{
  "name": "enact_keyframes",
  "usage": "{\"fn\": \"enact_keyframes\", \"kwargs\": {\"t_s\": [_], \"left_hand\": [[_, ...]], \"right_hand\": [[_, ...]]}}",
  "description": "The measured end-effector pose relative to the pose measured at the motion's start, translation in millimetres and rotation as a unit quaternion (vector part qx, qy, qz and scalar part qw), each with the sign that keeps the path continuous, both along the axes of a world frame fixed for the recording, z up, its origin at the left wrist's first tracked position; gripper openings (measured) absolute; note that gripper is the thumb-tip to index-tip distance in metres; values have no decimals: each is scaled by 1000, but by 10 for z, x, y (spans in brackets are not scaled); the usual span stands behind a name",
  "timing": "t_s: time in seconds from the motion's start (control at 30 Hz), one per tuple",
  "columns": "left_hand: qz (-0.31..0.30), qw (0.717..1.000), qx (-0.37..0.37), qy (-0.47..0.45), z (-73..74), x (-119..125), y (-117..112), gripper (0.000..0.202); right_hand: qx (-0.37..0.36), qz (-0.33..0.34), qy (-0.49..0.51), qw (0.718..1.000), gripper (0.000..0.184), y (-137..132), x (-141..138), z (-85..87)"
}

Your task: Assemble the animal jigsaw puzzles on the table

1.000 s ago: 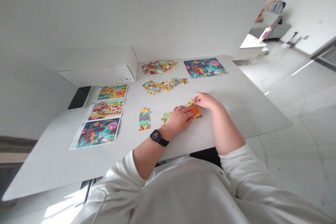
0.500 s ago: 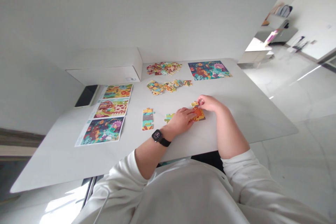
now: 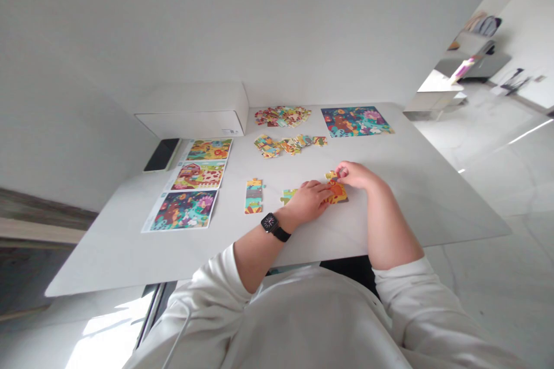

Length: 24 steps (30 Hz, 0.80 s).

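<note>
My left hand (image 3: 308, 200), a black watch on its wrist, lies flat with fingers pressing on an orange and yellow cluster of joined puzzle pieces (image 3: 336, 192) on the white table (image 3: 407, 196). My right hand (image 3: 355, 174) pinches a small yellow puzzle piece (image 3: 331, 174) at the cluster's far edge. A green piece (image 3: 287, 195) pokes out from under my left hand on its left side. A short column of joined pieces (image 3: 253, 196) lies further left.
Two heaps of loose pieces (image 3: 283, 116) (image 3: 288, 145) lie beyond my hands. A finished puzzle (image 3: 355, 121) sits far right. Three picture cards (image 3: 194, 183) line the left side, with a white box (image 3: 194, 109) and a dark phone (image 3: 162, 154) behind them.
The camera view has shifted, so everything sits further right in the picture. My hands stay on the same cluster, the right one still pinching the small yellow piece.
</note>
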State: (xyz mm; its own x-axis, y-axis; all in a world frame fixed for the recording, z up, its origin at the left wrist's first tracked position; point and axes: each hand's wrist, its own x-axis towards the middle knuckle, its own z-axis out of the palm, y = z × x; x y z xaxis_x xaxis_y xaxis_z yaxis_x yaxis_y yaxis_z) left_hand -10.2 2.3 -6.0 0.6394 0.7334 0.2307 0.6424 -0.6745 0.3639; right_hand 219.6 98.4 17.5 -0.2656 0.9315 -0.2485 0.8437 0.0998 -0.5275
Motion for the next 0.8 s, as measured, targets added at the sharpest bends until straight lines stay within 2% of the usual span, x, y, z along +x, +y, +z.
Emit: {"fn": "enact_keyframes", "kwargs": {"t_s": [0.17,0.27,0.37,0.47,0.6,0.7,0.8], "left_hand": [[4,1000,-3,-6,25,-22,-10,38],[32,998,8,-45,45,-54,14,38],[61,993,14,-99,84,-95,56,31],[93,986,18,-141,119,-132,97,31],[134,971,26,-197,140,-165,116,27],[171,958,9,-229,167,-197,104,23],[213,949,-27,-230,228,-260,96,44]], "right_hand": [[33,-13,-3,999,14,39,10,-48],[86,-35,-3,996,9,44,-19,-19],[146,-49,15,988,15,8,-110,15],[172,-14,45,984,22,-66,-275,29],[165,52,63,983,27,-180,-521,29],[155,75,59,983,27,-237,-632,33],[162,83,53,982,28,-255,-665,34]]}}
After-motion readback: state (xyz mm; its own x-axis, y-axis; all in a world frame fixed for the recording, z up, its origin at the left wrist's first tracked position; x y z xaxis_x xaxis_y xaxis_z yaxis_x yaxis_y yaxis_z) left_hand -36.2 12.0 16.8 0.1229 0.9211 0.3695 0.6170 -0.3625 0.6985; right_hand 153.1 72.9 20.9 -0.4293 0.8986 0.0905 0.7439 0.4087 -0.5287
